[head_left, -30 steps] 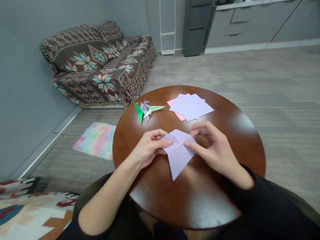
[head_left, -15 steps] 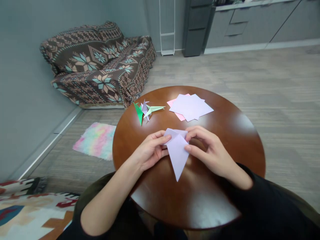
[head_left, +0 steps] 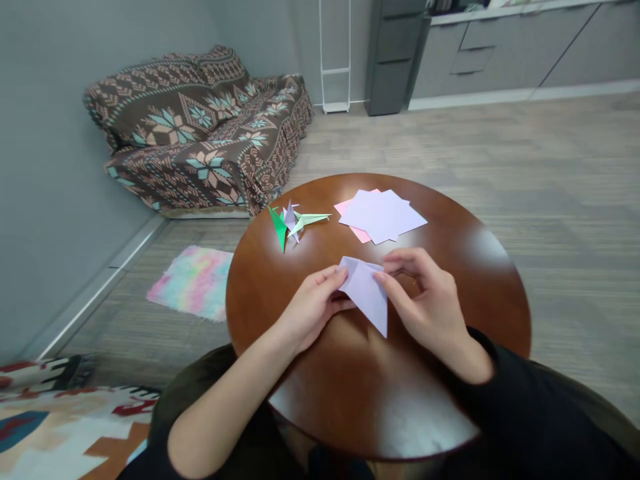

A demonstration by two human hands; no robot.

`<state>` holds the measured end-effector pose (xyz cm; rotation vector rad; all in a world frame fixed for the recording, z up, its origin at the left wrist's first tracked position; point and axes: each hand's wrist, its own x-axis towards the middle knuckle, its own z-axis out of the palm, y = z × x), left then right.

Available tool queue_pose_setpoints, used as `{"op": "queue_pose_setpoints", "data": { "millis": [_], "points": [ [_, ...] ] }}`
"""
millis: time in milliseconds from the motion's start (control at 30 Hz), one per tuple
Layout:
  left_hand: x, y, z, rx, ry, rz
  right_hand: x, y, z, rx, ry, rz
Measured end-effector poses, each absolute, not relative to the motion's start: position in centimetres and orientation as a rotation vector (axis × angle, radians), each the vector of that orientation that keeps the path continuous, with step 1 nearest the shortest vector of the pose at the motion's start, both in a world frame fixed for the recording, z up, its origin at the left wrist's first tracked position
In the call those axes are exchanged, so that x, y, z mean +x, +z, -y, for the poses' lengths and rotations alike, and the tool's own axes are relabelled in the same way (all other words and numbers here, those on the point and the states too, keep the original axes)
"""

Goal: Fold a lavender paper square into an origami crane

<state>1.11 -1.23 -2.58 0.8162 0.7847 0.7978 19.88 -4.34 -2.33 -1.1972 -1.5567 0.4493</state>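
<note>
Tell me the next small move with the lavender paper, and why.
Probably lay the folded lavender paper flat on the table and press its fold. Both the left hand and right hand pinch it raised and tilted, with layers looking loose.

The left hand and right hand covered the upper corners of the folded lilac paper. The pink sheet lay mostly hidden beneath the lilac stack. The folded paper figures overlapped, their forms too small to distinguish. The patterned rug was cut off at the frame's edge.
</note>
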Motion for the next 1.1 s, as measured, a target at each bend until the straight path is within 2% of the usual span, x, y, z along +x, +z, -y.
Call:
{"op": "queue_pose_setpoints", "data": {
  "millis": [167, 433, 567, 733, 900, 1100],
  "points": [
    [1.5, -2.9, 1.5, 0.944, 0.82, -0.756, 19.9, -2.0, 4.4, -1.2, 0.532, 1.605],
    [0.6, -3.5, 0.8, 1.31, 0.891, -0.905, 19.8, -1.8, 4.3, -1.182, 0.422, 1.575],
    [0.7, -3.8, 0.7, 1.178, 0.87, -0.825, 19.5, -2.1, 4.0, -1.183, 0.437, 1.535],
    [0.9, -3.8, 0.7, 0.921, 0.913, -0.752, 19.1, -2.3, 4.1, -1.164, 0.653, 1.545],
    [0.8, -3.9, 0.6, 0.888, 0.949, -0.731, 18.8, -2.6, 3.8, -1.177, 0.586, 1.545],
    [0.8, -4.0, 0.6, 0.909, 0.927, -0.662, 18.3, -3.5, 2.7, -1.155, 0.807, 1.432]
  ]
}}
